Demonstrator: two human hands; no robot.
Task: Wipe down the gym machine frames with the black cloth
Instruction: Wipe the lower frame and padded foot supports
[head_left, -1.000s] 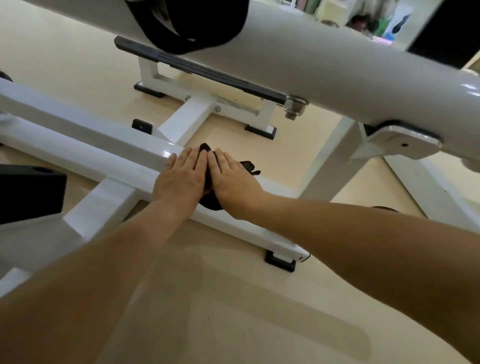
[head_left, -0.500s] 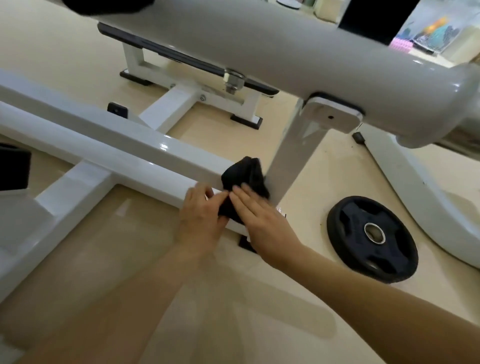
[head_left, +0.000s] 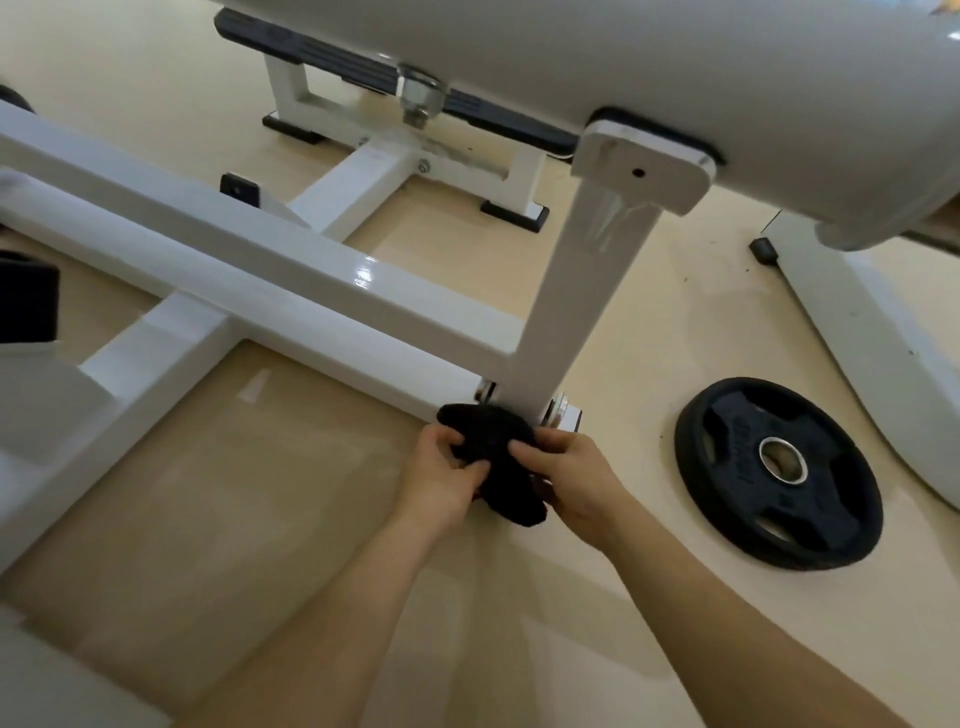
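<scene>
Wiping at the rail (head_left: 291, 280) end
Left hand (head_left: 436, 478) and right hand (head_left: 576, 475) curl fingers round the black cloth (head_left: 488, 436); the upright (head_left: 576, 291) at 12 o'clock likely awaits wiping.

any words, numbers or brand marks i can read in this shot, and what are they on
No text can be quoted.
Weight plate: faint raised marks on its face, too blurred to read.
White frame: no lettering or label shows.
Black cloth: no tag or print shows.
</scene>
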